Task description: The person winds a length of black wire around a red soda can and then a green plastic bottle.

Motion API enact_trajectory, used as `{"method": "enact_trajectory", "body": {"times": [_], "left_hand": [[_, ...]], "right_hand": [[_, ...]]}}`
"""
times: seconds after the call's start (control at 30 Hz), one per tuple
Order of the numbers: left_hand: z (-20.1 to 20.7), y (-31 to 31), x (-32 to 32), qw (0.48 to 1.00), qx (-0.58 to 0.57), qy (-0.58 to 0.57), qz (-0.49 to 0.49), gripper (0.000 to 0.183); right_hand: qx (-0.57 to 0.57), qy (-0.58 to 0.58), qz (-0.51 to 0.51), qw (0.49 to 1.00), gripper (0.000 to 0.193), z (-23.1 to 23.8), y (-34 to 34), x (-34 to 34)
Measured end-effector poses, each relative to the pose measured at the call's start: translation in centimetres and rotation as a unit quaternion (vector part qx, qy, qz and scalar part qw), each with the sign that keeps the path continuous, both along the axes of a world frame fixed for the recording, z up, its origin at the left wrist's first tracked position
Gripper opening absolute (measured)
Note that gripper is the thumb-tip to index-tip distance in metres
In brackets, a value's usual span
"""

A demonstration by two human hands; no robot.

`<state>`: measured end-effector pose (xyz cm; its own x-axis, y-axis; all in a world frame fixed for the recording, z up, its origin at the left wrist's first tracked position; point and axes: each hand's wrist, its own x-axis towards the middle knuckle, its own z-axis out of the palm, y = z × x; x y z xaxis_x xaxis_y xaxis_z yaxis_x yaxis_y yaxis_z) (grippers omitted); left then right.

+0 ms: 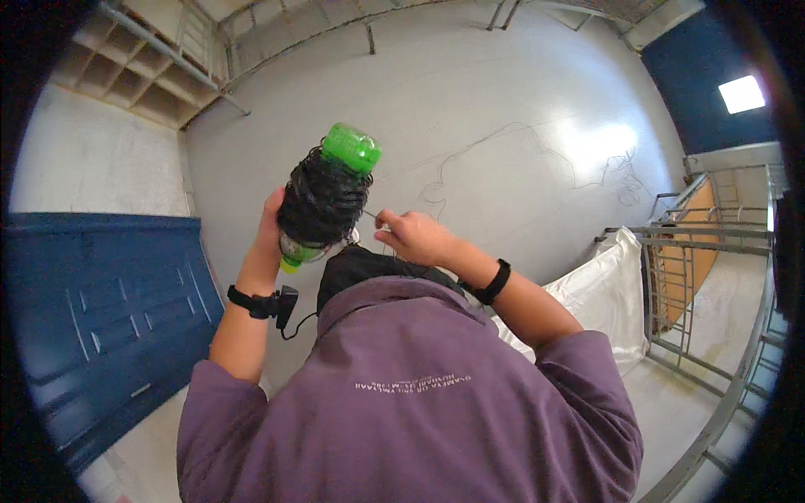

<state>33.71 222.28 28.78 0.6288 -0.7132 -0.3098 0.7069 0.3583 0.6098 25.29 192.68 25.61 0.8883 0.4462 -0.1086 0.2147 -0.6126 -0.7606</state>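
My left hand (270, 228) is wrapped around a green plastic bottle (353, 147), its fingers mostly hidden behind it. The bottle tilts, its base up and to the right and its light green cap (290, 266) toward me. Many turns of black cord (325, 198) cover its middle. To the right of the bottle, my right hand (417, 238) is closed in a pinch on a thin strand of the cord, which runs toward the wound part.
Loose thin cord trails over the grey floor (470, 101), with a tangle (627, 180) at the right. A blue door or panel (134, 310) lies left. Metal bed frames (713, 230) and a whitish sheet (599, 293) stand right; wooden cubbyholes (126, 80) are far left.
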Motion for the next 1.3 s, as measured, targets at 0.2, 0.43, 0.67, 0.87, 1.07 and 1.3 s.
{"method": "enact_trajectory", "body": {"times": [0.2,0.43,0.67,0.87,1.07,1.3], "left_hand": [[-1.7,2.7,-0.3,0.982,0.153,-0.109,-0.001,0.066],[-2.7,6.6,0.0,0.831,0.428,-0.355,-0.035,0.073],[-1.8,14.2,2.8,0.840,0.387,-0.356,-0.135,0.073],[-1.8,20.7,5.2,0.863,0.185,-0.388,-0.267,0.090],[-0.9,21.0,5.5,0.960,-0.093,-0.235,-0.119,0.135],[-1.5,20.0,8.0,0.955,-0.021,-0.277,-0.107,0.112]], "right_hand": [[-0.007,-0.102,0.020,0.995,0.020,-0.2,1.1,0.0],[-0.159,-0.216,0.190,0.944,0.011,2.2,7.2,2.7],[-0.172,-0.310,0.284,0.891,0.016,6.4,16.4,9.0],[-0.030,-0.259,0.215,0.941,0.039,8.7,22.7,13.5],[-0.036,-0.030,0.070,0.996,0.035,1.8,23.9,11.4],[-0.039,-0.100,-0.040,0.993,0.041,1.5,25.0,7.7]]}}
